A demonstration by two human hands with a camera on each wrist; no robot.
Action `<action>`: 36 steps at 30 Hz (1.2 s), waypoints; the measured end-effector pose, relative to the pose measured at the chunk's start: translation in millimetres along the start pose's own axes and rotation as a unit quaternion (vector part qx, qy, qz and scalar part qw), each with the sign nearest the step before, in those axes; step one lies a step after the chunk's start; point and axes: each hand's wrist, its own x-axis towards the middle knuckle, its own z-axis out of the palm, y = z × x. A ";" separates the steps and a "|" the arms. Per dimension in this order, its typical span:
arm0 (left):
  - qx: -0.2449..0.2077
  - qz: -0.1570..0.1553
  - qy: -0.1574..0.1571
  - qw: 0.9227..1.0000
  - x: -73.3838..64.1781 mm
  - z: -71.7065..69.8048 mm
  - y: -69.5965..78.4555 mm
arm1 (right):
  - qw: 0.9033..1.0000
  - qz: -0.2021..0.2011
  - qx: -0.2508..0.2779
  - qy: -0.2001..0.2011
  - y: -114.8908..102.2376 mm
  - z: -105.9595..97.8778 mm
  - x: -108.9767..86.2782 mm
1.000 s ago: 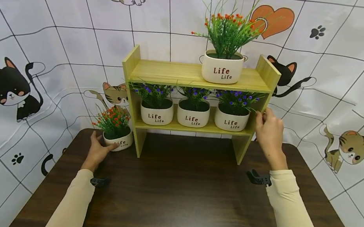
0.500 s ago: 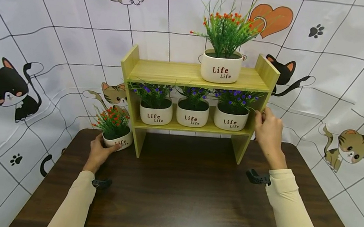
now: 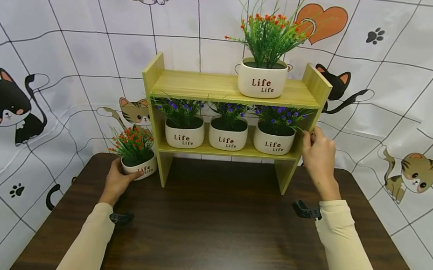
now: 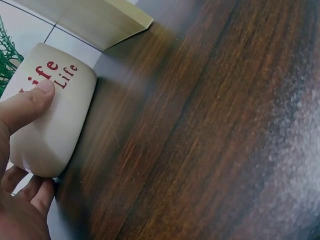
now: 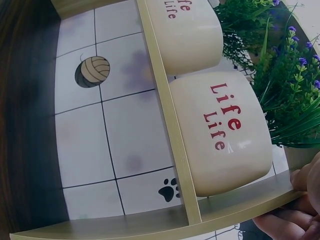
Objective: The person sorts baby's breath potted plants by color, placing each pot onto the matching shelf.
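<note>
My left hand (image 3: pixel 117 180) grips a white oval flowerpot (image 3: pixel 146 167) of orange-red flowers, standing on the table left of a two-tier wooden shelf (image 3: pixel 194 85). In the left wrist view, the thumb (image 4: pixel 37 102) lies across the pot's red "Life" lettering, and the other fingers bend around its lower end, partly hidden. My right hand (image 3: pixel 320 158) pinches the front edge of the shelf's right side panel (image 5: pixel 250 210), with the thumb inside and fingers outside. Right beside it on the lower tier is a white pot with purple flowers (image 3: pixel 273 142).
Two more purple-flowered pots, one at the left (image 3: pixel 184 135) and one in the middle (image 3: pixel 227 135), share the lower tier. A taller pot with orange flowers (image 3: pixel 262 81) stands on top, right of centre. The dark wooden table (image 3: pixel 217 239) backs onto a cat-patterned wall covering (image 3: pixel 96 59).
My left hand has shifted slightly right, its thumb reaching farther across the front of the pot. The right hand keeps its hold on the shelf, and the pots stay in place.
</note>
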 end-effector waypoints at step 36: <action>-0.098 0.056 0.087 0.990 -24.7 -37.7 46.1 | 1.000 -0.002 -0.003 -0.002 0.0 -0.6 -0.3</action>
